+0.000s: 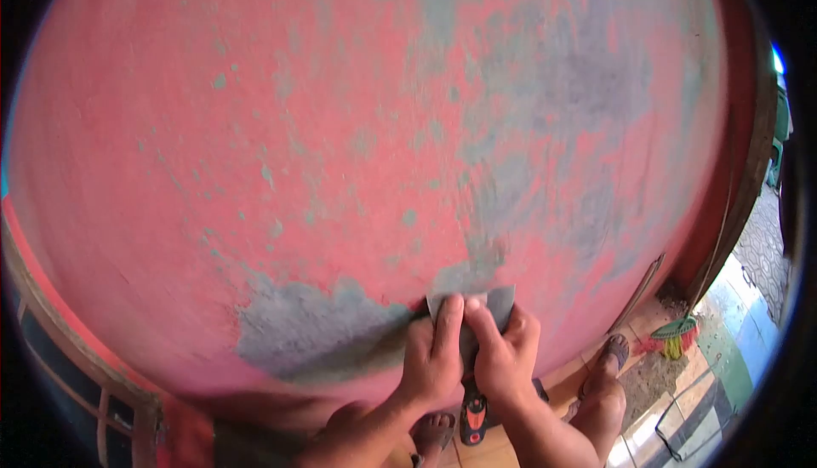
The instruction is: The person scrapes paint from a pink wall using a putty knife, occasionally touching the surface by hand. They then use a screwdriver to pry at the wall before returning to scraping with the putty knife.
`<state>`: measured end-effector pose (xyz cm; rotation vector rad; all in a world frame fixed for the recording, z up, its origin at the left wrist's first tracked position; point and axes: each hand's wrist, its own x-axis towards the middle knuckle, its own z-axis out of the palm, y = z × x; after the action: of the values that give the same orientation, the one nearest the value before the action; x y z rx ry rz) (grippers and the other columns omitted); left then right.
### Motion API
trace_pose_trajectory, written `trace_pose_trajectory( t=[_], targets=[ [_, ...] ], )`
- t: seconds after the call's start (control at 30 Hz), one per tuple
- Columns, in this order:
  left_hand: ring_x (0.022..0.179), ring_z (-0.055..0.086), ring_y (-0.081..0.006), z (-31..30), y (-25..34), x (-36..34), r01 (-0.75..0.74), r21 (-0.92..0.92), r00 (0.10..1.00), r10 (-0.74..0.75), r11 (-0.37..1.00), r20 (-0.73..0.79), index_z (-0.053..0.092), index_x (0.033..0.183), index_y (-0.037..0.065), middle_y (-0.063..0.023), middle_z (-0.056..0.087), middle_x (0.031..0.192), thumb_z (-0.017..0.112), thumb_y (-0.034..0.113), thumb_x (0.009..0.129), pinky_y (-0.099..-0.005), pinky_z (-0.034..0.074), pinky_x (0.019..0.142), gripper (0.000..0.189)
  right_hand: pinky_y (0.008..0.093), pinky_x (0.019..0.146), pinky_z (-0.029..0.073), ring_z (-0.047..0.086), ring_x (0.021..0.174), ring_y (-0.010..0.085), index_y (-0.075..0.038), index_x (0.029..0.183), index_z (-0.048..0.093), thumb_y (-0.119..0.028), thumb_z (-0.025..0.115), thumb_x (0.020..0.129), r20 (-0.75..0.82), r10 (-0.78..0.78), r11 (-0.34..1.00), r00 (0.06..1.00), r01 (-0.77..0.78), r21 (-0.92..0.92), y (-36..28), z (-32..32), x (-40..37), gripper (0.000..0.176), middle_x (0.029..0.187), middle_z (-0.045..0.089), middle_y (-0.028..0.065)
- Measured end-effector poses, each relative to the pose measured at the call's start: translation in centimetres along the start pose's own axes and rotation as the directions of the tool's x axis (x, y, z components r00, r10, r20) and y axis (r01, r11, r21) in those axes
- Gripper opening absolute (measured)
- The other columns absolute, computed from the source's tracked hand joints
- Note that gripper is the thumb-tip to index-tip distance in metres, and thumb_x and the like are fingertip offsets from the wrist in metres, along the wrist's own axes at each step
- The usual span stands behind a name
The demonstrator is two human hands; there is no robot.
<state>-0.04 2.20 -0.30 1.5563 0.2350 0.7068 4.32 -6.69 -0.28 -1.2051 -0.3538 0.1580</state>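
Note:
Both my hands are closed around a wide-bladed paint scraper (500, 299), whose flat metal blade meets the lower part of the wall (340, 153). My left hand (430, 362) grips it from the left, and my right hand (508, 356) from the right. The two thumbs lie side by side along the blade. Below my hands the black and orange handle (474, 417) points down towards me. Pink paint on the wall is patchy, with green and grey showing through. A large grey bare patch (315, 328) lies left of the blade.
My sandalled feet (614, 353) stand on the tiled floor close to the wall. At the right, a broom (677, 336) with coloured bristles lies near scattered debris (651, 383). A dark post (749, 153) edges the wall there. A framed window (106, 408) is at lower left.

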Motion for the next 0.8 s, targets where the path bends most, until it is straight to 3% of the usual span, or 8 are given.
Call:
trace_pose_trajectory(
  t=[0.1, 0.17, 0.27, 0.37, 0.43, 0.63, 0.77, 0.8],
  targets=[
    [0.072, 0.053, -0.0040, -0.3, -1.0, -0.7, 0.065, 0.000, 0.998, -0.065, 0.998, -0.024, 0.067, 0.094, -0.004, 0.0024, 0.061, 0.074, 0.044, 0.035, 0.109, -0.0249, 0.045, 0.061, 0.048, 0.0262, 0.064, 0.048, 0.057, 0.073, 0.0072, 0.006, 0.087, 0.067, -0.014, 0.067, 0.093, -0.018, 0.001, 1.000, 1.000, -0.001, 0.024, 0.2, 0.4, -0.1, 0.020, 0.079, 0.067, 0.0023],
    [0.081, 0.055, -0.0051, -0.2, -2.0, -1.1, 0.029, 0.056, 0.999, -0.028, 0.998, -0.021, 0.068, 0.097, 0.000, 0.0017, 0.063, 0.086, 0.044, 0.033, 0.108, -0.0254, 0.046, 0.067, 0.042, 0.0255, 0.064, 0.048, 0.057, 0.073, 0.0071, 0.005, 0.087, 0.067, -0.013, 0.067, 0.093, -0.028, -0.038, 0.996, 0.999, 0.040, 0.077, 1.4, 0.3, 0.4, 0.019, 0.079, 0.067, 0.0017],
    [0.069, 0.051, -0.0035, 0.2, -0.6, -0.2, -0.008, -0.025, 1.000, 0.007, 1.000, -0.021, 0.065, 0.090, -0.004, 0.0039, 0.055, 0.070, 0.044, 0.034, 0.109, -0.0260, 0.042, 0.057, 0.047, 0.0250, 0.066, 0.048, 0.057, 0.075, 0.0069, 0.004, 0.089, 0.067, -0.012, 0.067, 0.093, 0.006, 0.022, 0.999, 1.000, -0.022, 0.032, 0.0, 0.2, 0.4, 0.017, 0.080, 0.067, 0.0015],
    [0.070, 0.051, -0.0037, -0.2, -0.7, -0.1, 0.008, 0.009, 1.000, -0.008, 1.000, -0.025, 0.065, 0.091, -0.004, 0.0039, 0.056, 0.070, 0.044, 0.034, 0.109, -0.0257, 0.043, 0.058, 0.047, 0.0251, 0.066, 0.048, 0.057, 0.075, 0.0069, 0.005, 0.090, 0.067, -0.012, 0.066, 0.093, 0.009, -0.014, 0.996, 1.000, 0.013, 0.086, -0.2, 0.6, 0.5, 0.017, 0.081, 0.067, 0.0016],
    [0.074, 0.053, -0.0043, -0.4, -1.5, -1.1, 0.038, 0.014, 0.999, -0.038, 0.999, -0.024, 0.066, 0.093, -0.004, 0.0031, 0.060, 0.075, 0.044, 0.034, 0.109, -0.0256, 0.044, 0.061, 0.046, 0.0257, 0.067, 0.049, 0.059, 0.075, 0.0074, 0.004, 0.091, 0.068, -0.013, 0.067, 0.093, -0.042, -0.007, 0.997, 0.999, 0.011, 0.079, 1.5, 0.5, 0.0, 0.017, 0.080, 0.068, 0.0014],
    [0.087, 0.061, -0.0112, -0.6, -2.2, -1.4, 0.113, -0.019, 0.993, -0.113, 0.993, -0.028, 0.070, 0.104, -0.002, -0.0036, 0.068, 0.091, 0.044, 0.034, 0.108, -0.0288, 0.049, 0.076, 0.044, 0.0253, 0.067, 0.049, 0.060, 0.074, 0.0078, 0.004, 0.090, 0.068, -0.013, 0.069, 0.092, 0.013, 0.090, 0.989, 0.996, -0.090, 0.116, 1.9, 0.0, -0.1, 0.016, 0.080, 0.069, 0.0026],
    [0.086, 0.061, -0.0084, -0.6, -2.3, -1.3, 0.012, 0.022, 0.999, -0.011, 1.000, -0.030, 0.068, 0.106, -0.003, -0.0019, 0.066, 0.089, 0.043, 0.033, 0.109, -0.0270, 0.050, 0.072, 0.045, 0.0244, 0.054, 0.047, 0.058, 0.063, 0.0074, 0.002, 0.089, 0.067, -0.013, 0.068, 0.093, -0.023, -0.048, 0.996, 0.999, 0.050, 0.075, 1.5, 0.7, -0.1, 0.016, 0.076, 0.066, 0.0017],
    [0.086, 0.061, -0.0087, -0.4, -2.8, -0.7, 0.011, -0.114, 1.000, -0.011, 0.993, 0.000, 0.068, 0.104, -0.003, -0.0025, 0.066, 0.088, 0.042, 0.033, 0.109, -0.0272, 0.050, 0.071, 0.045, 0.0243, 0.053, 0.047, 0.058, 0.062, 0.0075, 0.003, 0.089, 0.067, -0.013, 0.068, 0.093, 0.009, -0.041, 0.997, 0.999, 0.040, 0.063, 0.7, 0.7, 0.1, 0.016, 0.076, 0.067, 0.0024]
  ],
)
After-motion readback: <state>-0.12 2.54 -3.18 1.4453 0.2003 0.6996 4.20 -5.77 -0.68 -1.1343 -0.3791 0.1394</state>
